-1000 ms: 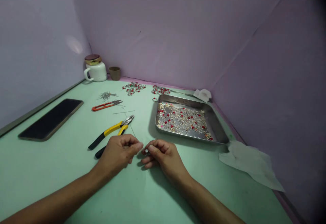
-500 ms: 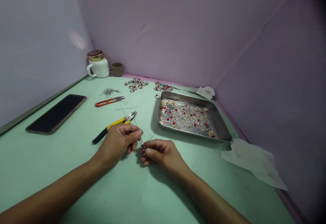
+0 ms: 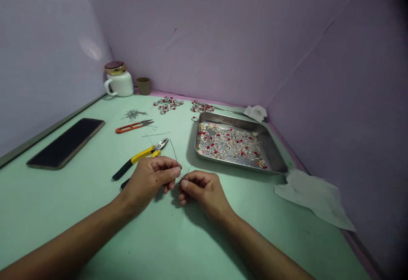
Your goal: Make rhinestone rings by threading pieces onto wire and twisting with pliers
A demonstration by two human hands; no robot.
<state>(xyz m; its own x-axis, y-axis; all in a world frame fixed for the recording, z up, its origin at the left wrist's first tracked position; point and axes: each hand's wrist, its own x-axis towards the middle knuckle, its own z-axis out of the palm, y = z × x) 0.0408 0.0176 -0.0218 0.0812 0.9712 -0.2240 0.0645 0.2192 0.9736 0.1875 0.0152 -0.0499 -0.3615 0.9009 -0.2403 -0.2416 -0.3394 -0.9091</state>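
Note:
Thin wire (image 3: pixel 174 150) rises from between the fingers of my left hand (image 3: pixel 156 176), which is closed in a pinch on it. My right hand (image 3: pixel 202 190) pinches the same small piece from the other side, and a short wire end sticks up beside its fingertips. Small pale beads seem to sit where the fingertips meet, largely hidden by them. Behind my left hand lie the yellow and black pliers (image 3: pixel 140 156), jaws toward the tray. To the right stands a metal tray (image 3: pixel 277 156) of loose white, red and cream beads (image 3: pixel 229 144).
Orange thread snips (image 3: pixel 130 127), wire offcuts (image 3: pixel 134 114) and a phone (image 3: pixel 68 142) lie at left. Red and clear beaded pieces (image 3: pixel 167 104) are piled at the back, near a white mug (image 3: pixel 121 83) and a brown cup (image 3: pixel 144 86). White tissue (image 3: pixel 314 195) lies at right.
My fingertips have drawn closer together around the small wired piece. The wire above my left hand stands at a slightly different angle. The whole view has shifted a little.

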